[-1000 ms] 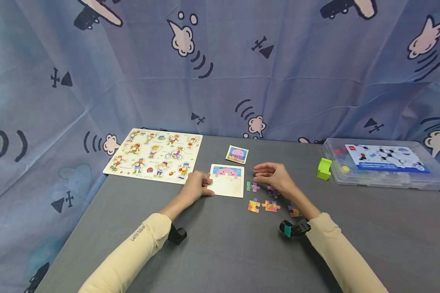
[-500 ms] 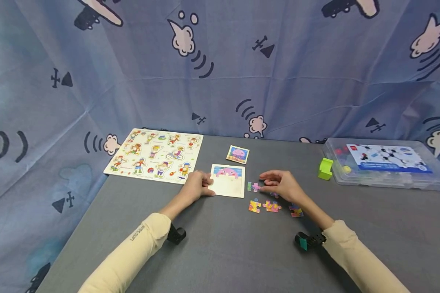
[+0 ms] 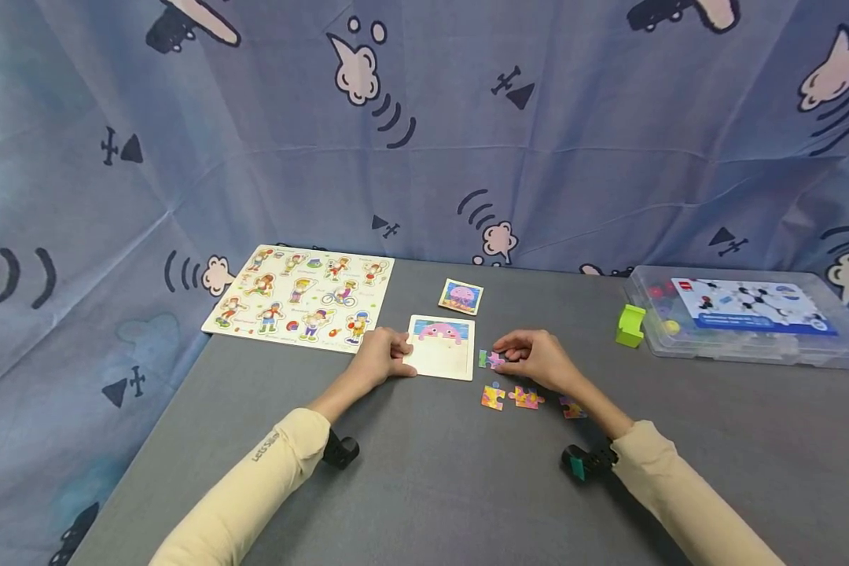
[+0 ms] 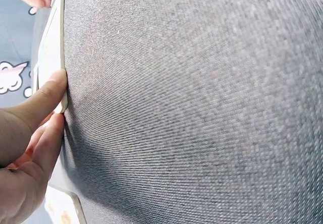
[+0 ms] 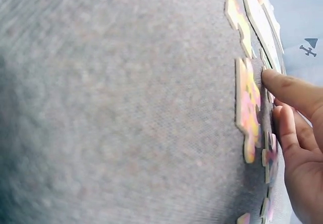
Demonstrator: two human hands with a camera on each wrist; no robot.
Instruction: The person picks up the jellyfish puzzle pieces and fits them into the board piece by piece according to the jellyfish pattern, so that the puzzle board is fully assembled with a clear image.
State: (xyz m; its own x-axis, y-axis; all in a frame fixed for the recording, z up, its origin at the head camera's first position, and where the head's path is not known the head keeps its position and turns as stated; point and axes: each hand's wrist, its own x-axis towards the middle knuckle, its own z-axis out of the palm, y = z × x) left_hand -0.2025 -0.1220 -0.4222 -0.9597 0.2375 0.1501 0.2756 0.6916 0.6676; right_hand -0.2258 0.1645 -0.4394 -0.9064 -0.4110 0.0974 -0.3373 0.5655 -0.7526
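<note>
Nearest, two cream sleeves reach in over the grey worktop, each with a black wrist device. Beyond them, right of the worktop's middle, lie a yellow piece, a pink-orange piece and a blue-yellow piece, the last partly hidden by the right forearm. Behind this row, the right hand pinches the pink end of a green-and-pink piece between thumb and curled fingers; the piece lies just right of the puzzle tray. The left hand grips the tray's near-left corner, fingers narrow. Further back, a figure board occupies the worktop's far-left corner; a clear box sits by the far-right corner, a green block just beside it. An octopus card lies near the far edge. A patterned curtain hangs behind.
</note>
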